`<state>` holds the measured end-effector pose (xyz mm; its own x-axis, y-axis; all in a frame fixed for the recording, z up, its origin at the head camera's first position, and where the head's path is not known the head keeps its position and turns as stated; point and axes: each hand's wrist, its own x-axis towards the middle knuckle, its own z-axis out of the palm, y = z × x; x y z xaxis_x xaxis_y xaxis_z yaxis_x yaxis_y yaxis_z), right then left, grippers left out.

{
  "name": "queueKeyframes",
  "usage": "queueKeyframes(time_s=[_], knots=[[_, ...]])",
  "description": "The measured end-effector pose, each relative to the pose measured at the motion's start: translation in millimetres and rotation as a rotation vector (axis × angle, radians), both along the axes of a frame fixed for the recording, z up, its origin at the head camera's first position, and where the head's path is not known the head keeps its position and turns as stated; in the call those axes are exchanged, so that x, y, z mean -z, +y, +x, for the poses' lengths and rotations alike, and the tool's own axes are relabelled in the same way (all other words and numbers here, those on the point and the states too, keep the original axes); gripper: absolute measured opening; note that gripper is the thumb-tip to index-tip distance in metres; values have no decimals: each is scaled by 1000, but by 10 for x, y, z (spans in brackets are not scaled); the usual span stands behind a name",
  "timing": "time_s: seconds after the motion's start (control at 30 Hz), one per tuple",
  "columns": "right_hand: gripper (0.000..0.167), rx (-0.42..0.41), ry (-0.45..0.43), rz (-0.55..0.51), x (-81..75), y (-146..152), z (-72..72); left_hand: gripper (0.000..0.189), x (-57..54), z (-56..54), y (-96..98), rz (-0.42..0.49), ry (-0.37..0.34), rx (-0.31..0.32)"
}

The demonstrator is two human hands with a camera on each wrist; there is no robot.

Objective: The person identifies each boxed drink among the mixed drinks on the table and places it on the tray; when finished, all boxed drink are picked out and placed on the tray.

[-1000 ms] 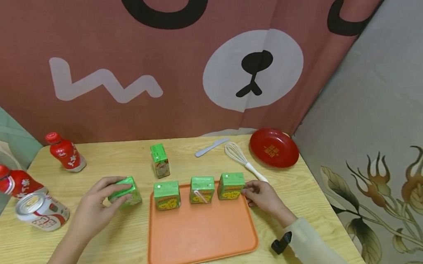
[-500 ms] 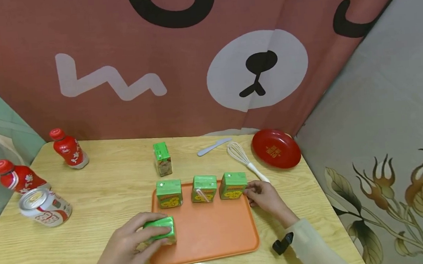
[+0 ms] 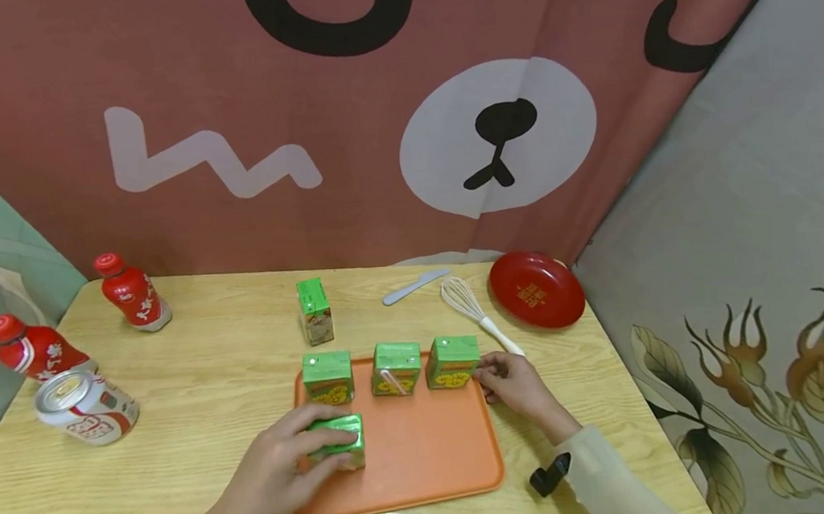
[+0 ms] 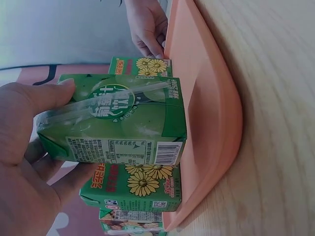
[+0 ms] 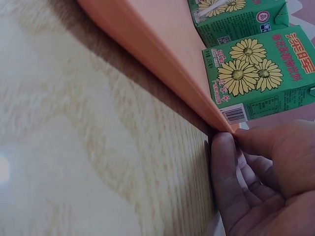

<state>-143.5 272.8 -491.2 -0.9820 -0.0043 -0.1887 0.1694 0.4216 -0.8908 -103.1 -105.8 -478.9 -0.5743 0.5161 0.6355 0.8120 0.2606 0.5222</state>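
My left hand (image 3: pixel 279 465) grips a green juice box (image 4: pixel 123 125) by its upper part, thumb on one side and fingers on the other. A straight straw in clear wrap lies slantwise on its side. The box is over the left part of the orange tray (image 3: pixel 431 457), its bottom close over the surface. With thumb and fingers, my right hand (image 3: pixel 522 389) pinches the tray's right rim near the far corner. Along the tray's far edge stand three green drink boxes with yellow flowers: a left one (image 3: pixel 327 367), a middle one (image 3: pixel 395 358) and a right one (image 3: pixel 452 352).
Behind the tray stands another green drink box (image 3: pixel 315 309). Farther right lie a grey knife (image 3: pixel 416 287), a white whisk (image 3: pixel 485 320) and a red plate (image 3: pixel 536 289). On the left are two red bottles, one rear (image 3: pixel 133 293) and one nearer (image 3: pixel 37 349), plus a can (image 3: pixel 88 407).
My left hand has carried the juice box from the table left of the tray, rightward and nearer to me, over the tray's left part. My right hand has stayed at the rim.
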Motion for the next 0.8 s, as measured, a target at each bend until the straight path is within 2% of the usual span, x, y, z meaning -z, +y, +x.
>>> queueKeyframes(time_s=[0.3, 0.6, 0.7, 0.8], knots=[[16, -5, -13, -14, 9, 21, -12, 34, 26, -40, -5, -26, -74, -10], [16, -17, -12, -14, 0, 26, -12, 32, 67, -39, -1, -30, -68, -13], [16, -19, -18, -10, 44, 43, -34, 22, 0, -62, -6, -6, -37, -35], [16, -10, -12, -10, 161, 94, -72, 17, -152, -199, -37, 61, 32, -79]])
